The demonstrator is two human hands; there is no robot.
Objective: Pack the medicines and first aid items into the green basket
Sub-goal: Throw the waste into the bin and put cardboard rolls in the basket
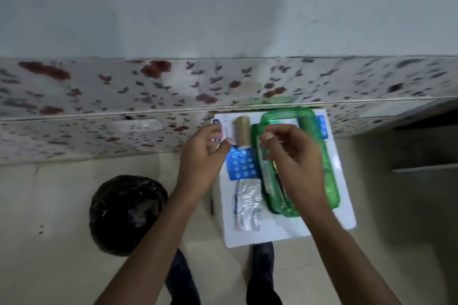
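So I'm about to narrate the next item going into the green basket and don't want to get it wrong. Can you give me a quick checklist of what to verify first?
1. Left hand has an item: ok, fingers closed on a small white box.
2. Right hand free: cannot tell, it pinches at the green basket rim, maybe something thin.
3. Basket open and reachable: ok, beside the items on the white board.
4. Room in basket: cannot tell, contents blurred.
5. Items left outside: not ok, brown roll, blue blister pack and silver strips remain.
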